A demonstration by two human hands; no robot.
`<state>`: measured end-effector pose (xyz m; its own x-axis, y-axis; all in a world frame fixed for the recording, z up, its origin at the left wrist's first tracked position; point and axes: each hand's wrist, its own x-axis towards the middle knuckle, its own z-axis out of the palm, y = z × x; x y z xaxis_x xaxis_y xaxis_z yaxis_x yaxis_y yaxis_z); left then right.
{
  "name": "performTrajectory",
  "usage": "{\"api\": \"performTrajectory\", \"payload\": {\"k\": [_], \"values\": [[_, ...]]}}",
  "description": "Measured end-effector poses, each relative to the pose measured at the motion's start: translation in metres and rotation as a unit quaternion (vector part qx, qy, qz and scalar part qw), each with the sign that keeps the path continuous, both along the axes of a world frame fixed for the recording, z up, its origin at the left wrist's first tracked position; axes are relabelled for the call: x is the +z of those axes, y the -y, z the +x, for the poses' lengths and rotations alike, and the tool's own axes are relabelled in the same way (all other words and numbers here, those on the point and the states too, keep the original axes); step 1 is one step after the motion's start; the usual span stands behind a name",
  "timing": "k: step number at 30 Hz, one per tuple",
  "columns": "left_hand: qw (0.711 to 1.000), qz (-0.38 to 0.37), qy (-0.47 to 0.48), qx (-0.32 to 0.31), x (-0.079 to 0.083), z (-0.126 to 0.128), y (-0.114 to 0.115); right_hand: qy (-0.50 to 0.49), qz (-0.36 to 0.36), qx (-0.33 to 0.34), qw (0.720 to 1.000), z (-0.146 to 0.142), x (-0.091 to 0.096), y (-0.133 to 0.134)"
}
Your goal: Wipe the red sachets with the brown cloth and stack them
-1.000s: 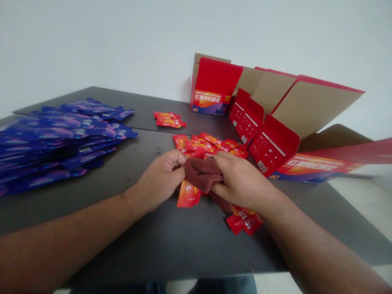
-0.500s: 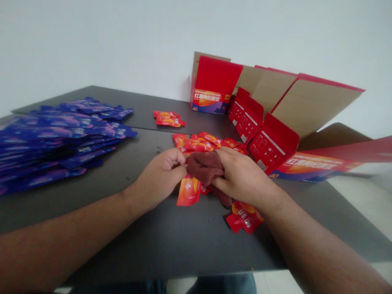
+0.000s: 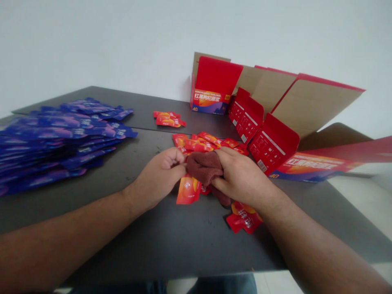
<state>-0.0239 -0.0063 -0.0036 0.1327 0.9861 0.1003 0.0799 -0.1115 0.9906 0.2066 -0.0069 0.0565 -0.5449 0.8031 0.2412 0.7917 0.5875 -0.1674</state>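
Right hand (image 3: 241, 175) of yours wrapped snug round bunched brown cloth (image 3: 205, 165). Left hand (image 3: 161, 175), fingers curled nearly closed, pinches orange-red sachet (image 3: 187, 192), grip partly hidden. Sachet sits between your 2 hands, cloth against its upper part, before red sachet pile (image 3: 211, 139) on bench (image 3: 171, 241). Loose red sachets (image 3: 244, 218) near your right wrist. Blue sachets (image 3: 70, 132) heaped at left, open cartons (image 3: 210, 100) standing behind and right.
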Motion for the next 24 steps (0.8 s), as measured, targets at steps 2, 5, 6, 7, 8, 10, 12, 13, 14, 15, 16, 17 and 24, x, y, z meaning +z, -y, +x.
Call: {"api": "performTrajectory", "payload": {"k": [2, 5, 6, 7, 8, 10, 12, 13, 14, 15, 16, 17, 24], "values": [[1.000, 0.002, -0.011, 0.005, -0.0006, -0.0001, -0.0001, -0.005, -0.002, 0.006, 1.000, 0.0003, -0.0001, 0.0005], [1.000, 0.001, -0.006, -0.002, -0.0011, 0.0000, -0.0004, 0.009, -0.046, 0.048, 0.998, 0.0004, 0.0002, 0.0018], [1.000, 0.000, -0.001, -0.004, -0.0011, 0.0000, -0.0005, 0.012, -0.046, 0.048, 0.998, 0.0004, 0.0002, 0.0019], [1.000, 0.000, 0.004, -0.006, -0.0010, 0.0001, -0.0005, 0.011, -0.037, 0.035, 0.999, 0.0005, 0.0002, 0.0017], [1.000, -0.002, 0.006, -0.006, -0.0008, 0.0001, -0.0005, 0.007, -0.021, 0.017, 1.000, 0.0007, 0.0002, 0.0014], [1.000, -0.004, 0.004, -0.005, -0.0003, 0.0001, -0.0002, 0.000, 0.001, -0.006, 1.000, 0.0011, 0.0001, 0.0007], [1.000, -0.005, -0.001, -0.006, 0.0003, 0.0002, 0.0003, 0.004, -0.013, 0.011, 1.000, 0.0011, 0.0001, 0.0007], [1.000, -0.006, 0.000, -0.009, 0.0006, 0.0003, 0.0005, 0.009, -0.027, 0.028, 0.999, 0.0010, 0.0002, 0.0010], [1.000, -0.006, 0.002, -0.013, 0.0008, 0.0004, 0.0006, 0.015, -0.037, 0.040, 0.998, 0.0008, 0.0003, 0.0014], [1.000, -0.005, 0.005, -0.015, 0.0010, 0.0004, 0.0006, 0.018, -0.041, 0.043, 0.998, 0.0006, 0.0004, 0.0018], [1.000, -0.004, 0.007, -0.014, 0.0011, 0.0004, 0.0004, 0.017, -0.036, 0.034, 0.999, 0.0004, 0.0004, 0.0020], [1.000, -0.003, 0.006, -0.011, 0.0010, 0.0004, 0.0003, 0.013, -0.025, 0.019, 0.999, 0.0004, 0.0003, 0.0021], [1.000, -0.008, 0.008, -0.007, -0.0004, 0.0012, 0.0005, 0.021, -0.041, 0.038, 0.998, 0.0000, 0.0004, 0.0026]]}}
